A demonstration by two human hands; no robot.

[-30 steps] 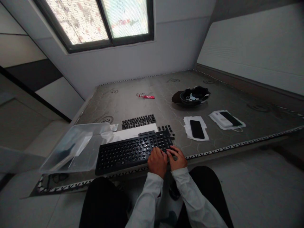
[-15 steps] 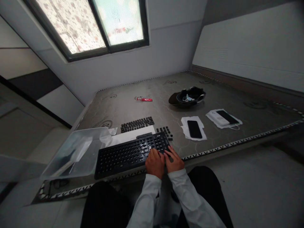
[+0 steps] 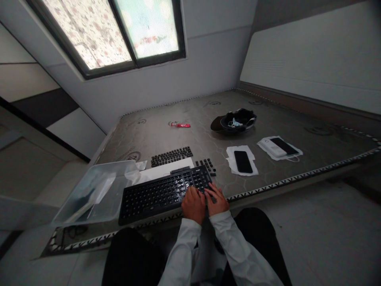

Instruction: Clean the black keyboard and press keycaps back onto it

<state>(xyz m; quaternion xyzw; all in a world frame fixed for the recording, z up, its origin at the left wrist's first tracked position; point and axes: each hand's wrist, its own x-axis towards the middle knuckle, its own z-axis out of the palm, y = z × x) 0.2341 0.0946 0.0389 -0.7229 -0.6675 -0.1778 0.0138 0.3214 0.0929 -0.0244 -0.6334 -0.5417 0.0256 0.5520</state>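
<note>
A black keyboard point(image 3: 154, 195) with its keycaps removed over much of its face lies tilted along the near edge of the mattress. My left hand point(image 3: 193, 204) rests at its lower right part with the fingers curled in; whatever they pinch is hidden. Beside it, my right hand point(image 3: 217, 200) lies over the keyboard's right end, fingers stretched out and apart. Behind the keyboard are a white sheet point(image 3: 166, 169) and rows of black keycaps point(image 3: 172, 156). A smaller group of keycaps point(image 3: 205, 163) sits off the keyboard's upper right corner.
A clear plastic tub point(image 3: 104, 208) with papers inside stands at the left. To the right are a black phone point(image 3: 243, 162) on white paper and a white device with a dark phone point(image 3: 284, 146). Farther back lie a cap point(image 3: 218, 124) and a red-handled tool point(image 3: 183, 125).
Both hands stay at the keyboard's right part with only a slight shift of the fingers. The whole view has moved a little.
</note>
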